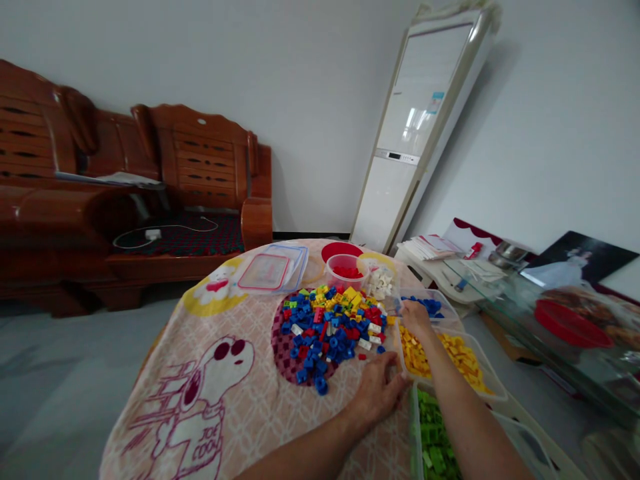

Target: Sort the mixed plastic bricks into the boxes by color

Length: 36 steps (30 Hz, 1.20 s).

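A heap of mixed toy building bricks (pixel 325 333), mostly blue, yellow and red, lies on the round cloth-covered table. My left hand (pixel 380 390) rests on the cloth to the right of the heap, fingers loosely apart with nothing visible in them. Over the left end of a clear container with blue bricks (pixel 430 307) is my right hand (pixel 415 317), its fingers drawn together; whatever they hold is hidden. Yellow bricks (pixel 463 360) fill a two-part clear tray under my right forearm. Nearer me, green bricks (pixel 434 433) lie in another clear box, partly covered by that arm.
A round tub (pixel 346 282) of red bricks and a pile of white bricks (pixel 381 283) stand behind the heap. Clear lids (pixel 273 270) lie at the back left. A glass table (pixel 530 320) borders the right side; a wooden sofa (pixel 200 167) is beyond.
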Available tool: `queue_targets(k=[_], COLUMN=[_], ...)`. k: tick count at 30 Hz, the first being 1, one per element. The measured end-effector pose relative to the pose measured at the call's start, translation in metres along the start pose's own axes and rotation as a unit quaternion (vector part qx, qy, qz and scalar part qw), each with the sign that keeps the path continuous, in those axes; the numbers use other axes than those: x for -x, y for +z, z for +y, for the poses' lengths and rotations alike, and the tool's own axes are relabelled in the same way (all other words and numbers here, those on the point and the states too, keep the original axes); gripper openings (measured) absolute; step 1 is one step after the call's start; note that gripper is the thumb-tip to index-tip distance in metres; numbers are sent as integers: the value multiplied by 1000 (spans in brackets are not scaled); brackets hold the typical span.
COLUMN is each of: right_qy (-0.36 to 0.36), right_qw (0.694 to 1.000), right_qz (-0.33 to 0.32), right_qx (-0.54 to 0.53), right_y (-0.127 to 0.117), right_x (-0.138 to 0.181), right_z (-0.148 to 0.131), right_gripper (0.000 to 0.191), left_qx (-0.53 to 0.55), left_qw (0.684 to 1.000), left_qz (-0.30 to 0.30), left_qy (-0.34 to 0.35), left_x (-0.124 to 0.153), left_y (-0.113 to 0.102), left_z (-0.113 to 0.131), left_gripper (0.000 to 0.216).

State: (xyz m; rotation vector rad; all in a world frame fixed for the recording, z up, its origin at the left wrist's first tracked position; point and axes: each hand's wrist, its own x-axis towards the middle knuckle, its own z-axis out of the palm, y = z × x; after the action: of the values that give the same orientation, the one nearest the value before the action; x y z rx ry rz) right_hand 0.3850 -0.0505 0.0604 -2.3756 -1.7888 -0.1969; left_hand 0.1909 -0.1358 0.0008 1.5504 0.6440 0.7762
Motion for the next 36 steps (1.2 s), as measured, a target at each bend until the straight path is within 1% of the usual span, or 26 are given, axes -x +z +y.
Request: queue_targets(k=[3, 7, 12, 18, 22, 25, 29, 32, 36], right_qy=[-10, -18, -25, -21, -20, -11, -13, -23, -63], right_qw=[1000, 1000, 999, 999, 998, 997, 990, 986, 979], right_qz=[-3, -2, 10, 17, 22, 47, 80, 67, 37], right_qx=[-4, -11, -21, -32, -48, -61, -115, -150, -192], right_y=[0, 0, -1, -1, -10, -22, -35, -41, -43], right_x=[-2, -3, -4, -4, 2, 13, 35, 50, 56], right_z=[-3, -8, -16, -23, -21, -15, -11, -21, -52], right_gripper=[26, 25, 27, 27, 31, 38, 37, 36, 37], left_qx=[-20, -26, -47, -66, -75, -76, -72, -64, -56], left_qw=[1000, 1000, 999, 998, 997, 997, 997, 998, 998], left_qz=[14, 13, 23, 13, -2, 0, -8, -9, -9], left_qy=[12, 1, 5, 4, 22, 26, 17, 14, 20], left_x=[0, 0, -1, -1, -1, 0, -1, -1, -1], left_y=[0, 0, -1, -2, -4, -5, -4, -4, -4], left_z=[2, 3, 3, 9, 13, 14, 14, 15, 16], left_gripper=[51, 51, 47, 43, 39, 38, 37, 35, 32])
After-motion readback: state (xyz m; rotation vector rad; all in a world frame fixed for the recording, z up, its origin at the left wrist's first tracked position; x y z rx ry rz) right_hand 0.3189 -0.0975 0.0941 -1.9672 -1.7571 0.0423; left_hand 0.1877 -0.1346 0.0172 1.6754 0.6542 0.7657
